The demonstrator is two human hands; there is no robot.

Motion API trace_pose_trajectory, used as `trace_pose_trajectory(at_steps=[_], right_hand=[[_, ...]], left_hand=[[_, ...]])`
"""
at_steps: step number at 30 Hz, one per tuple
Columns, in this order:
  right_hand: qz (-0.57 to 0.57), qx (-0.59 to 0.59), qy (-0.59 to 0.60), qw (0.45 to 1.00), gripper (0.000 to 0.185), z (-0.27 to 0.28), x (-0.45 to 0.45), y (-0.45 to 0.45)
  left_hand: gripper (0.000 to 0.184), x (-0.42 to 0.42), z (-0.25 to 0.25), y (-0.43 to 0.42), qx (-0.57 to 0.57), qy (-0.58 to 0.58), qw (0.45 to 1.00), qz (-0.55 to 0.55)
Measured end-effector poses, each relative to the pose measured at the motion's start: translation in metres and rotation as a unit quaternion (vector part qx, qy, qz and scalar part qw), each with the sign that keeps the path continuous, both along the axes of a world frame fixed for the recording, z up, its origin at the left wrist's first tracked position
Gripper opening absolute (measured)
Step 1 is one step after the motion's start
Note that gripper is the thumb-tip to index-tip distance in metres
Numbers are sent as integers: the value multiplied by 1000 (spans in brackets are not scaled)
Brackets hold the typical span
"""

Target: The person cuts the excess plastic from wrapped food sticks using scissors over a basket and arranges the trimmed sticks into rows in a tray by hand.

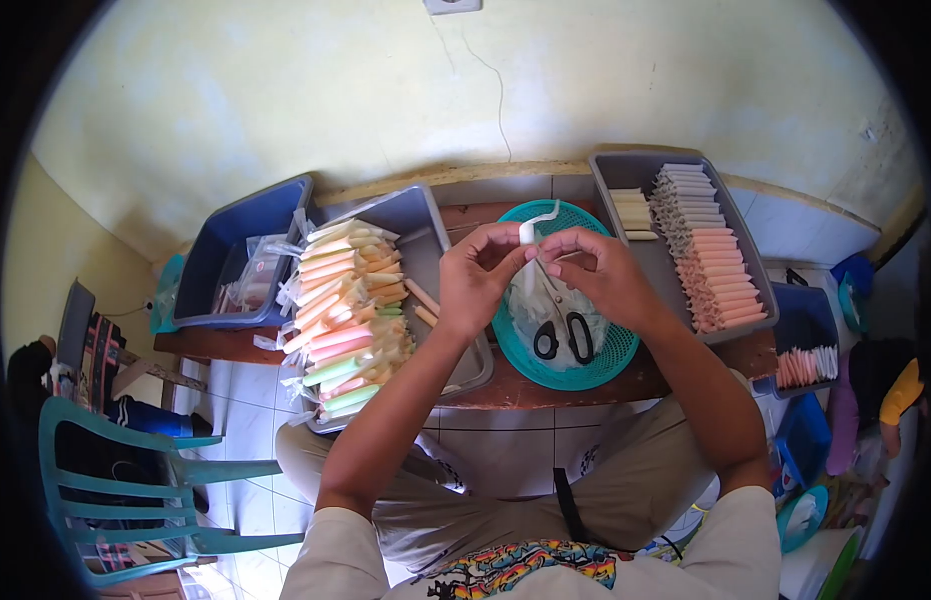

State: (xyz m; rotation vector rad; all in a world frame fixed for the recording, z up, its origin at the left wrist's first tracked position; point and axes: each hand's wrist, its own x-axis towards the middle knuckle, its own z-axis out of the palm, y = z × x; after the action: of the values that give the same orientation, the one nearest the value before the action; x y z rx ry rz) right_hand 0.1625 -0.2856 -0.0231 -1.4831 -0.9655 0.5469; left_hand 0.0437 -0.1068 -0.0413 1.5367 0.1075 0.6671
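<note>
My left hand [481, 275] is closed on a white ice pop in a thin plastic sleeve [528, 234], held upright with its twisted plastic tail curling up to the right. From the other side, the thumb and fingers of my right hand [598, 272] pinch together at the lower part of the same sleeve. Directly beneath my hands is a teal mesh basket [626, 345] with clear plastic scraps [531, 310] in it. Black-handled scissors [566, 338] lie on those scraps, blades pointing up towards my hands.
Left of the basket, a grey tray [426, 215] holds piled orange, pink and green ice pops [336, 300]. A blue bin [226, 230] stands beyond. On the right, another grey tray [611, 165] holds rows of pops [711, 250]. A green chair [116, 490] and another person's arm [891, 435] flank the bench.
</note>
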Motion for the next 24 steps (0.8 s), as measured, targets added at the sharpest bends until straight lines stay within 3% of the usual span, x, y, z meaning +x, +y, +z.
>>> trace_pose_trajectory(at_steps=[7, 13, 24], right_hand=[[-42, -14, 34, 998, 33, -1, 19, -18], [-101, -58, 91, 989, 30, -13, 23, -20], [-118, -65, 138, 981, 31, -17, 24, -11]], left_hand=[[26, 18, -8, -9, 102, 113, 988, -15], [30, 20, -13, -14, 223, 74, 972, -21], [34, 2, -9, 2, 282, 83, 956, 9]])
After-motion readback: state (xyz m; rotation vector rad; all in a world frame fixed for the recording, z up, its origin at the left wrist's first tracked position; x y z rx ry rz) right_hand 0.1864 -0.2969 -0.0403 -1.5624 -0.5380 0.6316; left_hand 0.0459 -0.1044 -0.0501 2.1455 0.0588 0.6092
